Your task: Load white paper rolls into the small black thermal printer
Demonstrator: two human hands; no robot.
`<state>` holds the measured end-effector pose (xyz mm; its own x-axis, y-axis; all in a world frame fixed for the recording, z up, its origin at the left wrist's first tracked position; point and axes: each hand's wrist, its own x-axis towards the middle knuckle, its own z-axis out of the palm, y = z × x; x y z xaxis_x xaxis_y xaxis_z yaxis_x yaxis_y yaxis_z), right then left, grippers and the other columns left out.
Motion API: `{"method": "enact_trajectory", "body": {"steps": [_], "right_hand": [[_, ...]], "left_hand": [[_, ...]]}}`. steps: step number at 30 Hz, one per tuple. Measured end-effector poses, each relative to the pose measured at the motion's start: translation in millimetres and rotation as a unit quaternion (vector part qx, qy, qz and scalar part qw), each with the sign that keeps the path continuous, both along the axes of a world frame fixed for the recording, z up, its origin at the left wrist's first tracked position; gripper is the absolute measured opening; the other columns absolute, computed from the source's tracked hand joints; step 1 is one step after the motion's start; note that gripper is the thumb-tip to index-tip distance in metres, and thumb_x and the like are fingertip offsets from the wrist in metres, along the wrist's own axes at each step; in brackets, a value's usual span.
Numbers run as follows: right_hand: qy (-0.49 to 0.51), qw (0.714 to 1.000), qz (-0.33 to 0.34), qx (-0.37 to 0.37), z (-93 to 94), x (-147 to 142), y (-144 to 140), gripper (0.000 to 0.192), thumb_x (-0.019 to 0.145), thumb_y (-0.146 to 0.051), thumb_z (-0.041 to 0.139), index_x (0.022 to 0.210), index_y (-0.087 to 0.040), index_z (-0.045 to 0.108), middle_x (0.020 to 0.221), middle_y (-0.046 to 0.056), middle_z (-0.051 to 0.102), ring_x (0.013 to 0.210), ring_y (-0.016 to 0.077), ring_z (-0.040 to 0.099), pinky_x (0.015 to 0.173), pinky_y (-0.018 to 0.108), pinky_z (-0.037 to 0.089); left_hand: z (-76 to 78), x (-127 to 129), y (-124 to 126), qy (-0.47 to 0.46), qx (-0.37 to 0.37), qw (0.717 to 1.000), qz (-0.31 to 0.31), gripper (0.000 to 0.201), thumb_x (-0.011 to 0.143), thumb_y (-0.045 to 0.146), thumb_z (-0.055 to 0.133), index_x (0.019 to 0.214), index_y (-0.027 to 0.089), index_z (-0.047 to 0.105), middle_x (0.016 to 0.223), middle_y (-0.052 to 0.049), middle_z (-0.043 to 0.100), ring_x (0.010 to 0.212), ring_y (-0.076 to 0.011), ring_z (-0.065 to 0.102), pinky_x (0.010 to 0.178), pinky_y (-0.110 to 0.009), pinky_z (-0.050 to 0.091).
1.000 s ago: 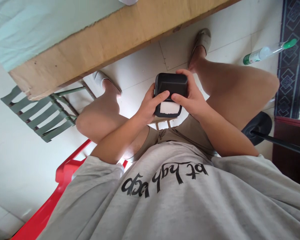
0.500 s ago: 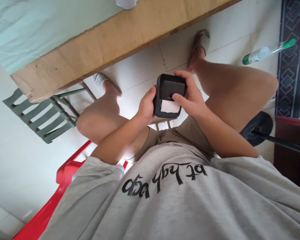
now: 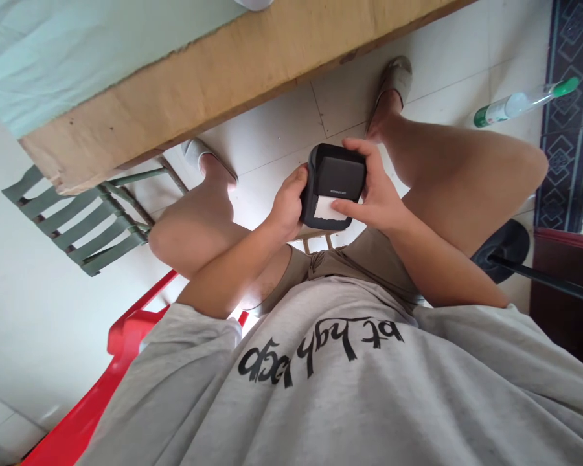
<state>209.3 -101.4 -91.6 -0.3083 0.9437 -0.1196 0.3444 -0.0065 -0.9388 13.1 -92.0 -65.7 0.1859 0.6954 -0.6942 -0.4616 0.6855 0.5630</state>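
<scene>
1. A seated person holds a small black printer (image 3: pixel 337 183) over the lap, between the knees, at about the centre of the view, just toward 1 o'clock.

2. The left hand (image 3: pixel 287 206) wraps the printer's side at 9 o'clock of the device, fingers curled shut against the casing, thumb tip on its upper edge.

3. The right hand (image 3: pixel 375 194) clasps the opposite side at 3 o'clock, fingers closed over the far top corner, while its thumb lies across the white paper strip (image 3: pixel 326 208) that shows at the printer's near edge.

4. The step in hand looks like handling the paper at the printer's mouth: the thumb presses on the strip while both hands steady the body. Whether the lid is fully latched cannot be told from this angle.

5. The next move, as a judgement, calls for a firm left-hand hold and a careful pull or press by the right thumb, so the strip neither tears crookedly nor slips back inside.

6. Around the person: a wooden table (image 3: pixel 223 71) with a pale cloth runs across 11 to 12 o'clock; a green slatted chair (image 3: pixel 72 220) sits at 9 o'clock; a red plastic chair (image 3: pixel 121 362) shows at 7 o'clock; a clear bottle with a green cap (image 3: pixel 519 102) lies on the tiled floor at 2 o'clock.
</scene>
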Motion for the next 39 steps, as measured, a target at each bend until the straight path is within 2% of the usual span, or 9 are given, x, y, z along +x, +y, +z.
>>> {"method": "enact_trajectory", "body": {"steps": [6, 13, 15, 18, 20, 23, 27, 32, 39], "right_hand": [[-0.018, 0.999, -0.012, 0.029, 15.6, 0, 2, 0.093, 0.085, -0.08, 0.075, 0.156, -0.029, 0.044, 0.16, 0.013, 0.053, 0.148, 0.0303, 0.057, 0.12, 0.05, 0.059], [-0.061, 0.984, -0.104, 0.131, 24.0, 4, 7, 0.072, 0.093, -0.088, 0.056, 0.134, -0.028, 0.056, 0.139, 0.012, 0.061, 0.137, 0.0276, 0.062, 0.11, 0.047, 0.063], [-0.085, 0.966, -0.169, 0.174, 21.1, 3, 10, 0.065, 0.098, -0.085, 0.05, 0.127, -0.027, 0.055, 0.128, 0.012, 0.062, 0.125, 0.0246, 0.066, 0.103, 0.044, 0.063], [-0.144, 0.909, -0.271, 0.282, 20.8, 1, 12, 0.054, 0.105, -0.076, 0.042, 0.11, -0.023, 0.053, 0.105, 0.01, 0.059, 0.1, 0.0206, 0.064, 0.086, 0.039, 0.059], [-0.18, 0.878, -0.294, 0.333, 24.1, 0, 10, 0.049, 0.108, -0.07, 0.04, 0.096, -0.023, 0.051, 0.089, 0.008, 0.055, 0.085, 0.0192, 0.058, 0.079, 0.038, 0.053], [-0.25, 0.89, -0.206, 0.321, 29.4, -4, 4, 0.048, 0.108, -0.063, 0.044, 0.083, -0.023, 0.055, 0.079, 0.008, 0.059, 0.081, 0.0194, 0.059, 0.08, 0.039, 0.051], [-0.357, 0.909, -0.06, 0.208, 29.9, -11, 0, 0.04, 0.11, -0.046, 0.044, 0.098, -0.023, 0.075, 0.098, 0.007, 0.076, 0.094, 0.0198, 0.066, 0.088, 0.038, 0.051], [-0.398, 0.913, 0.009, 0.082, 38.0, -17, 1, 0.034, 0.105, -0.036, 0.053, 0.118, -0.027, 0.083, 0.131, 0.004, 0.078, 0.104, 0.0223, 0.072, 0.071, 0.035, 0.041], [-0.402, 0.912, 0.076, 0.027, 50.1, -27, 2, 0.03, 0.098, -0.029, 0.055, 0.117, -0.024, 0.078, 0.127, 0.005, 0.08, 0.097, 0.0229, 0.071, 0.066, 0.033, 0.03]], "left_hand": [[13.3, 5, 4, -0.027, -0.025, 0.999, -0.007, 0.035, 0.111, 0.045, 0.051, 0.107, 0.017, 0.071, 0.105, -0.006, 0.077, 0.108, -0.0249, 0.077, 0.094, -0.036, 0.064], [6.7, 3, -1, 0.019, -0.023, 0.998, -0.057, 0.034, 0.101, 0.053, 0.073, 0.098, 0.02, 0.065, 0.088, -0.002, 0.067, 0.087, -0.0189, 0.073, 0.084, -0.031, 0.061], [5.7, 1, -3, 0.033, -0.021, 0.997, -0.073, 0.034, 0.1, 0.053, 0.074, 0.096, 0.021, 0.063, 0.084, 0.0, 0.064, 0.078, -0.016, 0.068, 0.077, -0.029, 0.058], [6.8, 0, -4, 0.045, -0.022, 0.995, -0.083, 0.035, 0.101, 0.053, 0.073, 0.095, 0.02, 0.061, 0.084, 0.0, 0.064, 0.076, -0.0146, 0.065, 0.074, -0.026, 0.055], [7.3, 1, -3, 0.048, -0.026, 0.995, -0.078, 0.036, 0.101, 0.054, 0.073, 0.096, 0.021, 0.061, 0.085, 0.0, 0.064, 0.078, -0.0149, 0.065, 0.074, -0.026, 0.054], [6.2, 1, -3, 0.057, -0.016, 0.996, -0.066, 0.034, 0.101, 0.052, 0.074, 0.095, 0.021, 0.06, 0.085, 0.001, 0.063, 0.078, -0.0142, 0.064, 0.074, -0.025, 0.052], [3.5, 2, -3, 0.073, -0.005, 0.995, -0.063, 0.031, 0.102, 0.045, 0.072, 0.092, 0.02, 0.057, 0.083, 0.002, 0.06, 0.077, -0.0125, 0.061, 0.072, -0.024, 0.048], [2.9, 3, -3, 0.103, 0.007, 0.992, -0.079, 0.025, 0.104, 0.041, 0.067, 0.093, 0.021, 0.058, 0.085, 0.002, 0.06, 0.082, -0.0132, 0.062, 0.073, -0.024, 0.046], [3.0, 3, -4, 0.13, 0.016, 0.987, -0.095, 0.027, 0.101, 0.043, 0.069, 0.089, 0.022, 0.057, 0.085, 0.0, 0.06, 0.085, -0.0151, 0.06, 0.074, -0.026, 0.047]]}}
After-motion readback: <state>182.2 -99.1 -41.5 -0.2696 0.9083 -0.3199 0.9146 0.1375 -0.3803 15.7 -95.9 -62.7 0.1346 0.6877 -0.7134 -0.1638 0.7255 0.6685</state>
